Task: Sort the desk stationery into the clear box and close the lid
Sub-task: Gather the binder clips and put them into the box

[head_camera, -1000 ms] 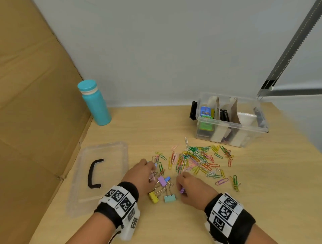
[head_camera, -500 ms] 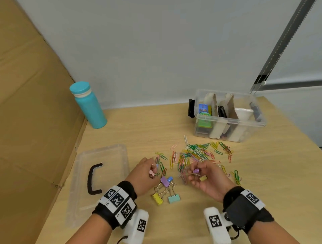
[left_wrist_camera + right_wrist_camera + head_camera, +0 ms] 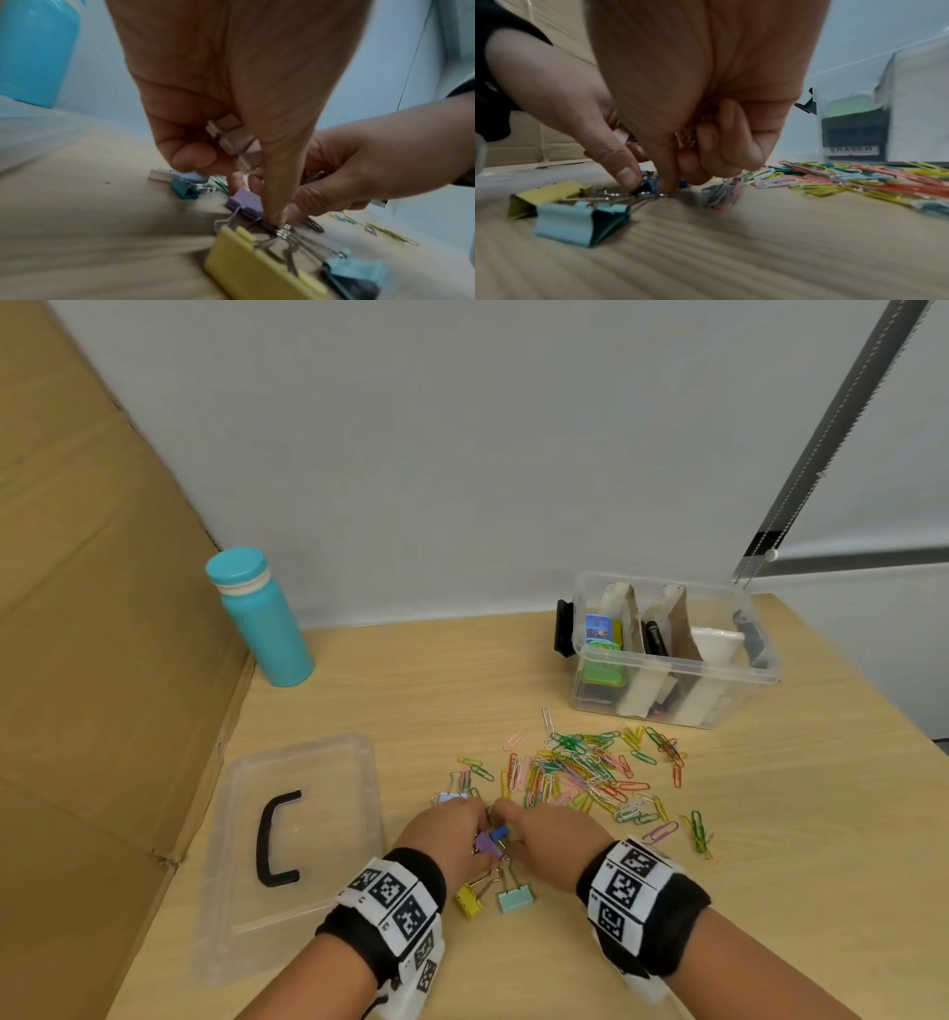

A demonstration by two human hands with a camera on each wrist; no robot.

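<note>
Even, soft light on my desk; sharp from the head, smeared at my wrists.

From the head view the light was bright and diffuse, my hands casting only faint shadows on the wooden desk (image 3: 390, 690), with a weak sheen on the clear lid (image 3: 308, 762) and straight lines bowing toward the frame edges. The left wrist view was dimmer: my left hand (image 3: 231, 81) loomed huge and soft, the yellow binder clip (image 3: 257, 270) and the desk grain were streaked with motion blur, and the turquoise bottle (image 3: 33, 50) was out of focus. In the right wrist view my right hand (image 3: 706, 81) was blurred, the paper clips (image 3: 859, 176) smeared, and the corners stretched.
</note>
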